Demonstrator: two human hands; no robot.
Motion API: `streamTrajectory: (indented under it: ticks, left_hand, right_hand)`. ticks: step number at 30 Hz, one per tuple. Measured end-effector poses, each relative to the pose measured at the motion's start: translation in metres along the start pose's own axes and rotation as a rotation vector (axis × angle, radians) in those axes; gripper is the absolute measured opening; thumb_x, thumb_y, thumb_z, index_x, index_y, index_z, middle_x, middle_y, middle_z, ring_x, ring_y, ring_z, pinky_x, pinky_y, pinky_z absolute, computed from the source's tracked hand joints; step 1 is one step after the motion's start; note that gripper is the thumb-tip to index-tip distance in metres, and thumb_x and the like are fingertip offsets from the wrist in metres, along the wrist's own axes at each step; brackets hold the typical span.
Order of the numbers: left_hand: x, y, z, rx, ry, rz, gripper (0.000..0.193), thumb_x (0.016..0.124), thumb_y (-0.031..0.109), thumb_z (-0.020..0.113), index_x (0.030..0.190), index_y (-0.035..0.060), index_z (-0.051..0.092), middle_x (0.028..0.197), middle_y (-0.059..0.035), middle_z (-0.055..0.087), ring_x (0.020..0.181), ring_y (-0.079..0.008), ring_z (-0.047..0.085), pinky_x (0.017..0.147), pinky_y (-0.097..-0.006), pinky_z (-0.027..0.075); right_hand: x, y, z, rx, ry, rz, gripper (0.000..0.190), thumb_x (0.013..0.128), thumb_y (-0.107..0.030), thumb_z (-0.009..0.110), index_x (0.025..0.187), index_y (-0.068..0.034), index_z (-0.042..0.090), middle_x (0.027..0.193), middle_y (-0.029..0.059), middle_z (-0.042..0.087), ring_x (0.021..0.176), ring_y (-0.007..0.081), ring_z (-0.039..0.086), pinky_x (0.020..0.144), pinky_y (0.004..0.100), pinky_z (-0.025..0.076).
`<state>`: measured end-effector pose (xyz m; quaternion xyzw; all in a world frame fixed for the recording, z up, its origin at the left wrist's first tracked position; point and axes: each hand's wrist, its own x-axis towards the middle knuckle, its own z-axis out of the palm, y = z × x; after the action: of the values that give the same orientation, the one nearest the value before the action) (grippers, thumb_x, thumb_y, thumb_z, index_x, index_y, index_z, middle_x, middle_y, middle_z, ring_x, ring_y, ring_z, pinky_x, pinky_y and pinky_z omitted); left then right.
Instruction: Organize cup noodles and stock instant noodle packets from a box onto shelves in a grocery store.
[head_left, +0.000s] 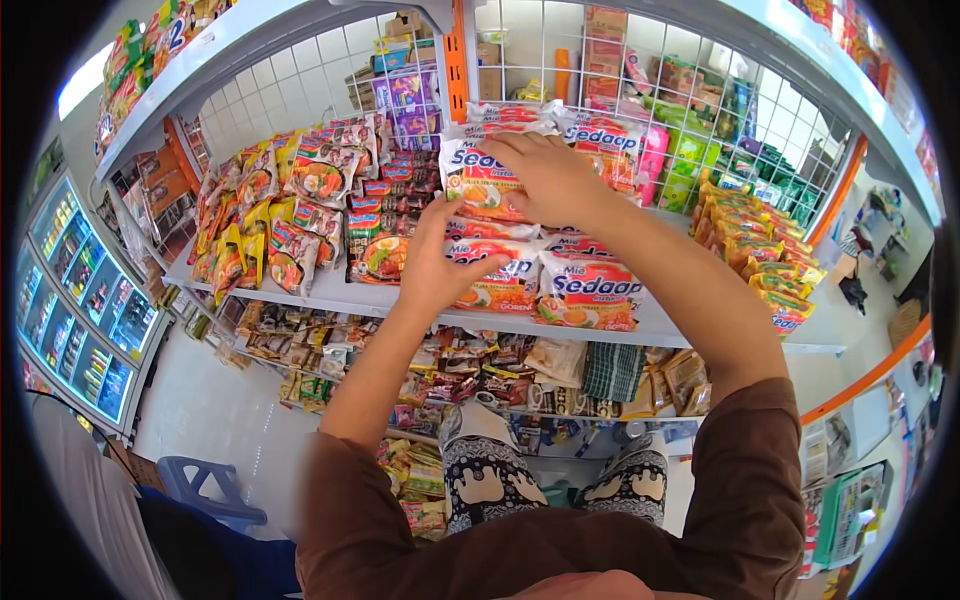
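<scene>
Rows of Mie Sedaap instant noodle packets (592, 294) stand on the white metal shelf. My right hand (551, 176) lies over the front of a raised packet (480, 176) in the left stack, its fingers bent across the top. At that packet's lower left edge is my left hand (442, 259), fingers apart, its thumb reaching over the front packet (491, 277) below. Whether either hand bears the packet's weight is hard to tell. Dark-wrapped noodle packets (379, 251) stand just left of my left hand.
Red and yellow noodle packets (274, 187) are heaped at the left; yellow packets (757, 247) fill the right. Behind rises a white wire grid (292, 67) with an orange upright (455, 60). Coffee sachets (450, 375) lie on the shelf below. A blue plastic stool (210, 491) and part of a person (97, 495) are lower left.
</scene>
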<state>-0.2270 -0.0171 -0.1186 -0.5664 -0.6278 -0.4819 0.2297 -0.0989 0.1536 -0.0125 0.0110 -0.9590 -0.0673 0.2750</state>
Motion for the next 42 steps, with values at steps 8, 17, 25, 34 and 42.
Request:
streamTrajectory:
  ticks: [8,17,25,34,42]
  left_hand:
    - [-0.002,-0.001,-0.005,-0.125,-0.056,-0.065,0.082,0.068,0.041,0.090,0.132,0.0056,0.054,0.141,-0.0267,0.047,0.130,-0.0402,0.049,0.107,-0.0492,0.041]
    - [-0.001,0.020,-0.019,0.346,0.001,0.406,0.035,0.084,0.037,0.074,0.111,0.0149,0.067,0.139,-0.0067,0.054,0.130,-0.0259,0.049,0.103,-0.0489,0.032]
    - [-0.018,0.047,-0.035,0.287,-0.295,0.161,0.056,0.078,0.033,0.077,0.127,0.0116,0.061,0.136,-0.0092,0.056,0.129,-0.0297,0.049,0.107,-0.0539,0.032]
    - [-0.012,0.034,-0.038,0.199,-0.412,0.090,0.063,0.077,0.024,0.080,0.135,0.0177,0.057,0.141,-0.0050,0.054,0.131,-0.0298,0.048,0.109,-0.0542,0.036]
    - [-0.012,0.036,-0.030,0.150,-0.395,0.121,0.064,0.076,0.022,0.079,0.136,0.0154,0.056,0.142,-0.0078,0.052,0.131,-0.0319,0.047,0.108,-0.0509,0.038]
  right_hand:
    - [-0.006,-0.001,0.005,-0.053,0.153,-0.071,0.068,0.079,-0.018,0.074,0.142,-0.015,0.049,0.145,0.0145,0.049,0.134,0.0357,0.045,0.113,0.0485,0.034]
    - [-0.027,0.046,-0.050,-0.074,0.257,0.193,0.047,0.080,-0.020,0.075,0.123,-0.006,0.061,0.121,0.0163,0.065,0.117,0.0373,0.059,0.103,0.0469,0.044]
    - [-0.067,0.111,0.001,-0.228,0.119,0.383,0.094,0.068,-0.022,0.086,0.147,-0.011,0.037,0.138,0.0188,0.052,0.126,0.0385,0.051,0.106,0.0467,0.042]
    - [-0.067,0.107,-0.020,-0.329,0.128,0.391,0.077,0.067,-0.021,0.085,0.135,-0.008,0.050,0.125,0.0132,0.056,0.120,0.0328,0.053,0.101,0.0444,0.045]
    - [-0.066,0.113,0.007,-0.348,0.187,0.391,0.067,0.074,-0.024,0.079,0.135,-0.012,0.054,0.133,0.0160,0.057,0.123,0.0332,0.055,0.103,0.0457,0.044]
